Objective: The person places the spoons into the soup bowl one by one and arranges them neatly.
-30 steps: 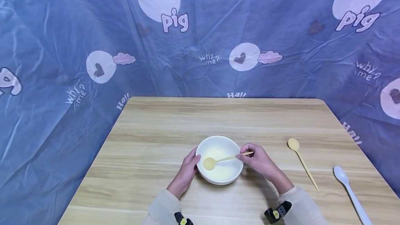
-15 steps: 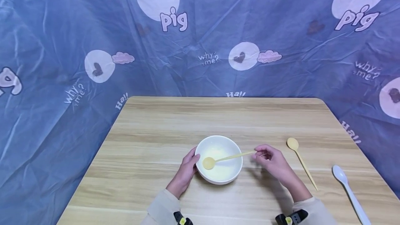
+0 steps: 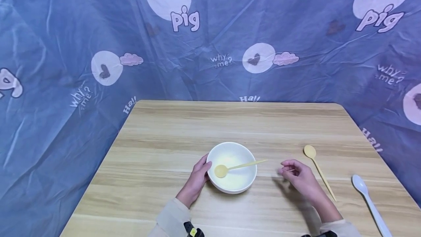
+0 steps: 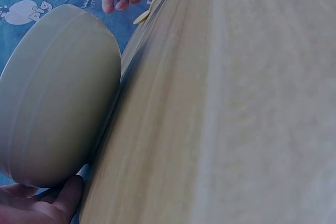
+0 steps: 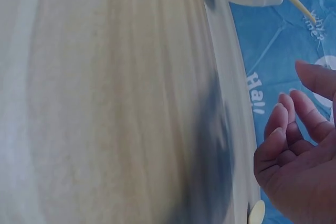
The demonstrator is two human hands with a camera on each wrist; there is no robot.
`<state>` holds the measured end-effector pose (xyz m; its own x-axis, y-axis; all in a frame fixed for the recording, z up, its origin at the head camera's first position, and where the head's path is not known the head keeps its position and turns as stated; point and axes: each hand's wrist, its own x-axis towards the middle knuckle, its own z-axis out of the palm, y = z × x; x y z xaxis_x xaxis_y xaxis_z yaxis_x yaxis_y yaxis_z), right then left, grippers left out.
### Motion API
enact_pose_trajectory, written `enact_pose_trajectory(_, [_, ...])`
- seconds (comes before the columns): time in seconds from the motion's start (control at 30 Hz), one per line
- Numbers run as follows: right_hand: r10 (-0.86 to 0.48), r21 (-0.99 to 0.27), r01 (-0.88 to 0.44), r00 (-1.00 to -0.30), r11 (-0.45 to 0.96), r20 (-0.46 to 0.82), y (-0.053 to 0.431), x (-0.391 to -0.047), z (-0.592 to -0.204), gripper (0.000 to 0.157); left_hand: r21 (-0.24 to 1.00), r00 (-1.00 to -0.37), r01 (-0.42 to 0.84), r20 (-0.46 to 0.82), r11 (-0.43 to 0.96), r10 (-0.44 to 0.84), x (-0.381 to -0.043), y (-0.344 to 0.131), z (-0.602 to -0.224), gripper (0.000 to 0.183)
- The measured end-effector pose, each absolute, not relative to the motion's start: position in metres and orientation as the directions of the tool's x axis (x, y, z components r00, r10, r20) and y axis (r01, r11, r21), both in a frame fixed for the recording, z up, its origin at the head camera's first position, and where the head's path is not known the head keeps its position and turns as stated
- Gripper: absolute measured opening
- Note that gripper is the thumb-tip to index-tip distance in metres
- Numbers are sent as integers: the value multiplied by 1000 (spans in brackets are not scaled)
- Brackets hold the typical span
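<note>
A white bowl (image 3: 231, 185) stands on the wooden table, and a pale yellow spoon (image 3: 243, 165) lies in it with its handle over the right rim. My left hand (image 3: 196, 178) grips the bowl's left side, thumb on the rim and fingers around the outer wall. In the left wrist view the bowl (image 4: 63, 98) hides part of those fingers. My right hand (image 3: 300, 178) hovers over the table, between the bowl and a second yellow spoon (image 3: 319, 171). Its fingers are loosely bent with nothing between them, as the right wrist view of this hand (image 5: 299, 150) also shows.
A light blue spoon (image 3: 370, 202) lies farther right, close to the table's right edge. Blue printed cloth (image 3: 204, 46) hangs behind the table (image 3: 171, 127) and along its sides.
My right hand has let go of the spoon's handle and moved right, away from the bowl. The spoon stays in the bowl, and my left hand keeps its hold.
</note>
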<state>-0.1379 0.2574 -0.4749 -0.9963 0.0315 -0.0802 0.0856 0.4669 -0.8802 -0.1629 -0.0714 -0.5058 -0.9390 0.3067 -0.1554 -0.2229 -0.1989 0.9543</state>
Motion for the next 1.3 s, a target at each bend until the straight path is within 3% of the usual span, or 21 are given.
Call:
enact_pose_trajectory(0.23, [106,-853,36,-994,521,23,267,-131,-476,32,952,-935,-238,-171,-194,310,-163,-73,-505,55])
enact_pose_trajectory(0.47, [230,-733,-8,-947,680,224,282,-125,-480,18,951,-933,-239,-169,-195,317,-163,-73,-505,55])
enact_pose_trajectory(0.6, [268,-677,11,-923,736,276,290,-120,-483,15,951,-933,-236,-165,-199,320,-163,-73,-506,55])
enact_pose_trajectory(1.07, [290,-509,102,-907,855,305,319,-113,-496,22,952,-937,-228,-158,-203,313,-163,-73,-506,54])
enact_pose_trajectory(1.3, [351,-500,214,-915,839,199,333,-107,-493,35,953,-936,-231,-162,-195,313,-164,-73,-506,54])
